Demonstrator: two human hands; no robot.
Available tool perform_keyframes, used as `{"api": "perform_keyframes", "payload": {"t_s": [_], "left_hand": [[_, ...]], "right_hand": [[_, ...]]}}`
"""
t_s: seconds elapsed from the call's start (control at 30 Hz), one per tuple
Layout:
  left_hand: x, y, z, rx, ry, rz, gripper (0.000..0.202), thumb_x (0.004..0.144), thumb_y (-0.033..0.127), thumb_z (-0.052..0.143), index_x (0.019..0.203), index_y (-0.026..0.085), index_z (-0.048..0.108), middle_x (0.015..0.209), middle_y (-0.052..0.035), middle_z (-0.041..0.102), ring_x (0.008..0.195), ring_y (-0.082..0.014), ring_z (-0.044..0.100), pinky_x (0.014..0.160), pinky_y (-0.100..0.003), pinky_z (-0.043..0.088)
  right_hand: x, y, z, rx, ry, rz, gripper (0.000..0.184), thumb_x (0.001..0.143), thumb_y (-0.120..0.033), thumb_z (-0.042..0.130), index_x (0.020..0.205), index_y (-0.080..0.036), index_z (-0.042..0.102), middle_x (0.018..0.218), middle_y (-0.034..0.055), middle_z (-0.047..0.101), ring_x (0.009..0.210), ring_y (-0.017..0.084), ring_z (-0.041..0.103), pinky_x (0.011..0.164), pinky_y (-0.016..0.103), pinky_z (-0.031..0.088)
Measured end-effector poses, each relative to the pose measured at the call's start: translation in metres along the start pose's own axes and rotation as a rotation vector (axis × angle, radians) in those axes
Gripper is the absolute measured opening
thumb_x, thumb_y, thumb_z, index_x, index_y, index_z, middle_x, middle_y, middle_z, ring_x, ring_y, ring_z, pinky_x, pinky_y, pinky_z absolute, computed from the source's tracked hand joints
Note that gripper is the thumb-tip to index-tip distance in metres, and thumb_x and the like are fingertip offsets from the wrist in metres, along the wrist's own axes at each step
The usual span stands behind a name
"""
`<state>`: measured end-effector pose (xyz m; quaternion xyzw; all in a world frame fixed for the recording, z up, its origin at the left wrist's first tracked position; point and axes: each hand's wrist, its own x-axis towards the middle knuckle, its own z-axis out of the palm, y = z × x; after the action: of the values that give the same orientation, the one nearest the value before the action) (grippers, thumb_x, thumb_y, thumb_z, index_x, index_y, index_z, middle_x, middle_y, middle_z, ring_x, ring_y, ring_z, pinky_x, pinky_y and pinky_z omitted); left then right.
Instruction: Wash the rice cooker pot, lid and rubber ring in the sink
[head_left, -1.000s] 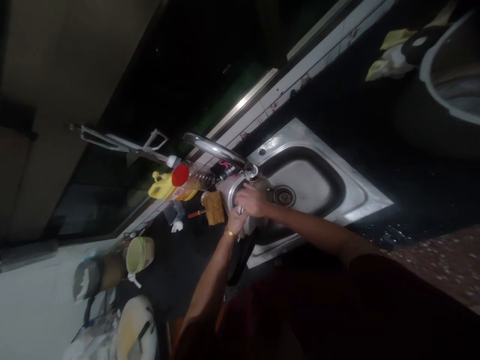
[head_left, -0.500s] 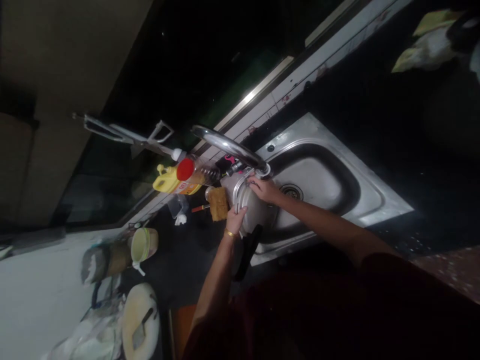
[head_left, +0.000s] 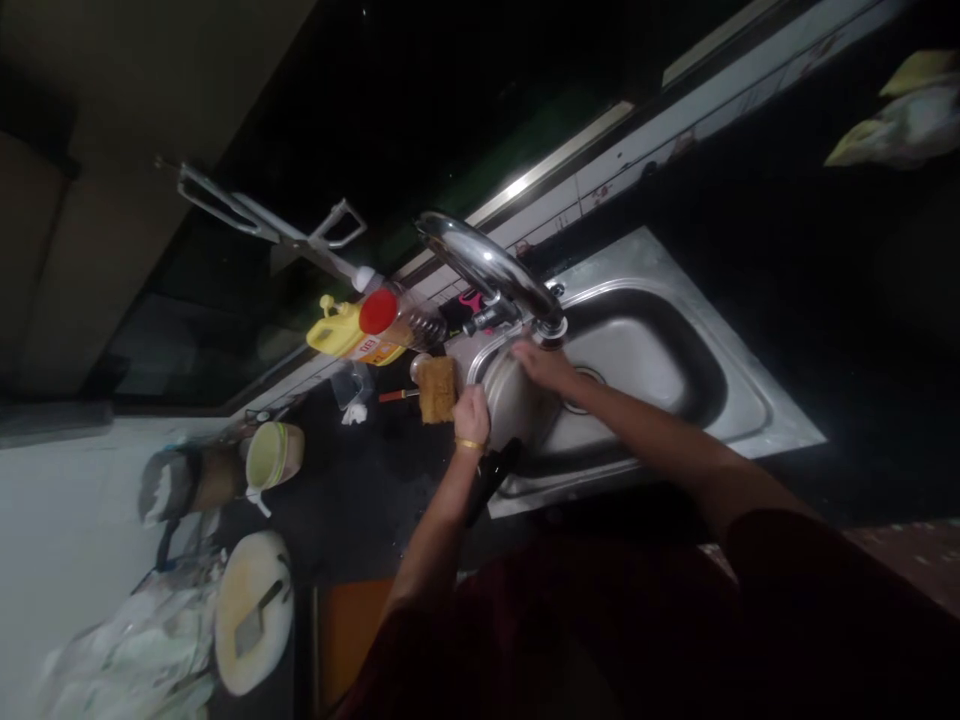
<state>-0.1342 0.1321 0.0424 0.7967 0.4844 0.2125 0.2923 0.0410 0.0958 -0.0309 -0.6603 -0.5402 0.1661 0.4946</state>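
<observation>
Metal pot [head_left: 504, 405], seen from the head camera, stood at the left end of the sink [head_left: 757, 418], between both hands, its black handle [head_left: 495, 478] pointing toward the sink's near left corner. The left hand [head_left: 472, 412] had its fingers closed round the pot's left side, a gold-coloured bracelet [head_left: 470, 444] at the wrist. The right hand [head_left: 543, 364] lay against the pot's far right side, fingers bent — whether it gripped, I could not tell. A chrome faucet [head_left: 491, 258] arched over from the sink's back edge. Just beyond the left hand, on the counter [head_left: 367, 500], sat a brown sponge [head_left: 436, 390] — and, nearer the back edge, a yellow jug [head_left: 337, 332].
</observation>
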Motion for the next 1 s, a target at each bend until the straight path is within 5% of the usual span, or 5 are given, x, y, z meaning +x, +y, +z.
{"api": "perform_keyframes", "payload": {"t_s": [0.17, 0.43, 0.67, 0.9, 1.0], "left_hand": [[-0.004, -0.010, 0.000, 0.008, 0.052, -0.096, 0.026, 0.084, 0.041, 0.049, 0.070, 0.020, 0.052, 0.064, 0.0020, 0.050, 0.069, -0.0138, 0.049, 0.072, -0.024, 0.040], [-0.009, -0.012, 0.002, 0.026, 0.062, -0.046, 0.023, 0.085, 0.038, 0.049, 0.073, 0.019, 0.055, 0.063, 0.0024, 0.052, 0.066, -0.0131, 0.049, 0.068, -0.023, 0.039], [-0.014, -0.016, 0.005, -0.012, 0.104, -0.056, 0.027, 0.083, 0.041, 0.051, 0.066, 0.020, 0.050, 0.059, 0.0041, 0.046, 0.063, -0.0122, 0.046, 0.065, -0.022, 0.038], [-0.015, -0.015, 0.003, -0.041, 0.077, 0.006, 0.035, 0.090, 0.044, 0.039, 0.064, 0.022, 0.046, 0.062, 0.0013, 0.047, 0.063, -0.0131, 0.046, 0.067, -0.023, 0.039], [-0.014, -0.016, 0.004, -0.033, 0.065, -0.010, 0.034, 0.091, 0.041, 0.039, 0.063, 0.021, 0.045, 0.062, 0.0017, 0.044, 0.063, -0.0126, 0.044, 0.067, -0.023, 0.038]], "right_hand": [[0.016, 0.032, -0.001, 0.126, 0.186, 0.265, 0.031, 0.092, -0.028, 0.038, 0.103, -0.017, 0.065, 0.101, 0.0097, 0.063, 0.100, 0.025, 0.054, 0.091, 0.042, 0.043], [-0.003, -0.032, 0.003, -0.066, -0.153, -0.433, 0.032, 0.096, -0.026, 0.038, 0.087, -0.016, 0.067, 0.092, 0.0093, 0.067, 0.091, 0.022, 0.055, 0.091, 0.040, 0.040], [0.016, 0.010, -0.013, -0.049, 0.006, -0.054, 0.039, 0.096, -0.024, 0.028, 0.101, -0.018, 0.066, 0.096, 0.0083, 0.067, 0.099, 0.024, 0.055, 0.093, 0.041, 0.041], [-0.016, -0.040, 0.020, -0.005, -0.132, -0.620, 0.034, 0.095, -0.023, 0.032, 0.087, -0.017, 0.065, 0.086, 0.0090, 0.066, 0.087, 0.020, 0.054, 0.086, 0.037, 0.044], [-0.002, -0.020, 0.007, -0.061, -0.117, -0.495, 0.033, 0.094, -0.023, 0.033, 0.086, -0.020, 0.065, 0.088, 0.0078, 0.065, 0.091, 0.021, 0.054, 0.088, 0.037, 0.043]]}}
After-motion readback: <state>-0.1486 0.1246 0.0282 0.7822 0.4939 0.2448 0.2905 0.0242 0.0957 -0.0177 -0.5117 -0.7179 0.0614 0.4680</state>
